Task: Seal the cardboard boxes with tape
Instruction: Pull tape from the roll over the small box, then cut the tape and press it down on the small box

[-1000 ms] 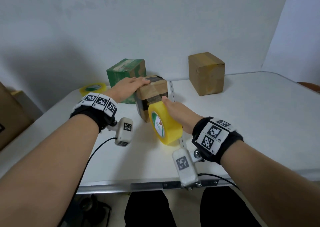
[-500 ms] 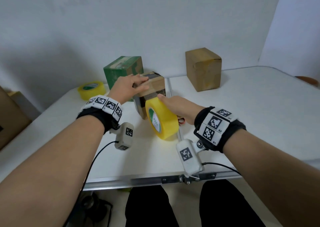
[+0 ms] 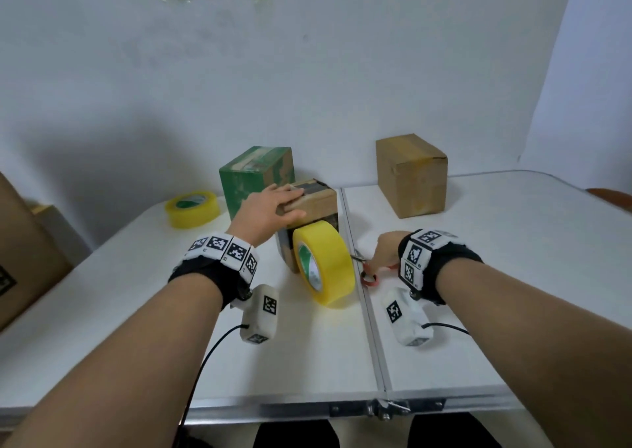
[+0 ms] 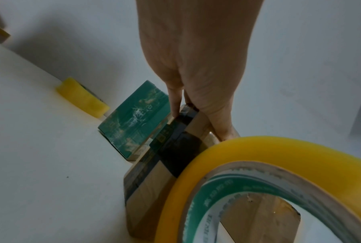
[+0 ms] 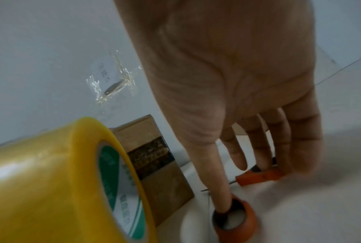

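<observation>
A small brown cardboard box point(image 3: 319, 200) with a dark tape band stands at mid-table. My left hand point(image 3: 270, 208) lies flat on its top, fingers straight and pressing, thumb along the near upper edge; the left wrist view shows the fingers point(image 4: 176, 100) on the dark band of the box point(image 4: 146, 189). A yellow tape roll point(image 3: 326, 266) stands on edge against the box's near face, untouched. My right hand point(image 3: 384, 249) is down on red-handled scissors point(image 3: 371, 278) right of the roll. In the right wrist view the thumb sits in one orange loop point(image 5: 235, 218) and the fingers curl over the other handle.
A green box point(image 3: 256, 177) stands just behind the small box. A larger brown box point(image 3: 410, 173) stands at the back right. A second yellow tape roll point(image 3: 192, 208) lies flat at the back left. A big carton point(image 3: 20, 259) stands off the table's left edge.
My right hand has let go of the yellow tape roll and moved right and down onto the scissors. The roll stays standing against the box. My left hand stays on the box.
</observation>
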`<control>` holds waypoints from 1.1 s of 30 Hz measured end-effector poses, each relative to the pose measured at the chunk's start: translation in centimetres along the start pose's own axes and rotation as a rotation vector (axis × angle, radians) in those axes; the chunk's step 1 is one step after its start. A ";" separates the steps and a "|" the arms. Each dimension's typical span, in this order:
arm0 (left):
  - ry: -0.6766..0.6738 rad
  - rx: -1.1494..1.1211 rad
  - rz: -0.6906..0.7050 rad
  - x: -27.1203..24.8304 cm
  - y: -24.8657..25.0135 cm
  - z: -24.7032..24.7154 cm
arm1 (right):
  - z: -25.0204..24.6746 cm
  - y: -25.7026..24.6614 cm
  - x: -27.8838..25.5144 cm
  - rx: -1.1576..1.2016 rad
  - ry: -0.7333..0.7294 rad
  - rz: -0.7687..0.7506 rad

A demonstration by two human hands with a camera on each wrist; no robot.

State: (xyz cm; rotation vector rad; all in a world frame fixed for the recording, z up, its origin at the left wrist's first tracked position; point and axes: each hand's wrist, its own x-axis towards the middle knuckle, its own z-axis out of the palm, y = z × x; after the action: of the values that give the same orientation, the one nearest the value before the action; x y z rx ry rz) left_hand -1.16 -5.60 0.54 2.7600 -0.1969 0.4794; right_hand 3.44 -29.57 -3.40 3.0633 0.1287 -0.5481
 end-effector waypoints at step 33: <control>0.052 -0.302 -0.141 1.8 -0.3 -2.8 | -6.2 -4.4 -0.9 0.293 0.664 -0.570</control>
State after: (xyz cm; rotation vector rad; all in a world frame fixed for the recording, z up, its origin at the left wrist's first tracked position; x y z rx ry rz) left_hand -0.30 -4.49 3.58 2.4439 -0.0554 0.4434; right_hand 4.38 -24.99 2.66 3.3257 1.0281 0.5302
